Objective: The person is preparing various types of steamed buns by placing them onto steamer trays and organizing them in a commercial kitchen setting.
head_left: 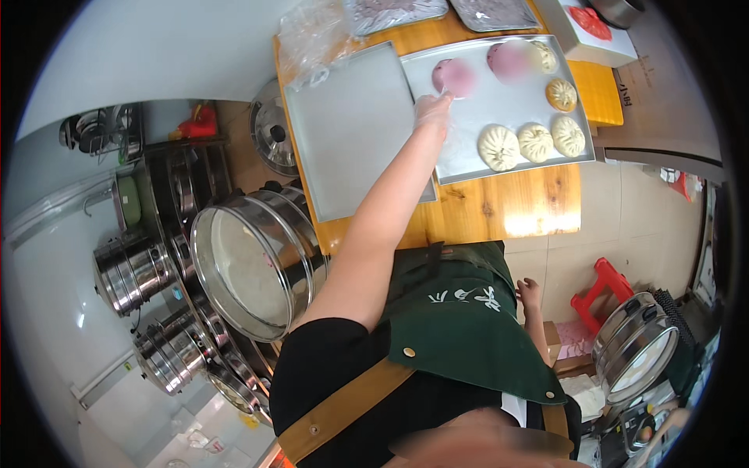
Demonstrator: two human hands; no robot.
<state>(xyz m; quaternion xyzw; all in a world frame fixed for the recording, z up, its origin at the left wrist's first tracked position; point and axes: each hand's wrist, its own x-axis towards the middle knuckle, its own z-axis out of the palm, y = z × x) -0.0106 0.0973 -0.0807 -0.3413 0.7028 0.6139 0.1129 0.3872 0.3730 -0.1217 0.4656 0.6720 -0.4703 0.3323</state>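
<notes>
Nearest, a green apron (460, 335) is covering the person's front, and the bare right hand (529, 293) is hanging low beside it, loosely open and holding nothing that shows. Beyond the apron, the wooden counter (499, 210) is carrying two shallow metal trays side by side. The left tray (351, 140) is lying under the outstretched left arm. Along the near edge of the right tray (463, 148), three pale buns (535, 143) are sitting in a row, and a golden bun (561, 95) is resting behind them.

Farther in, the left hand, (433, 113) in a clear glove, is bringing its fingertips to the near side of a pink bun (452, 76) in the right tray; blur is hiding whether it is gripping or only touching. More pink dough (509, 62) and another pale bun (544, 57) are lying near the far edge.

The work is apparently standing partway: the pleated buns are looking shaped, all visible buns are sitting in the right tray, and the pink one is seemingly getting attention. At the back, a plastic bag (316, 35) is lying crumpled.
</notes>
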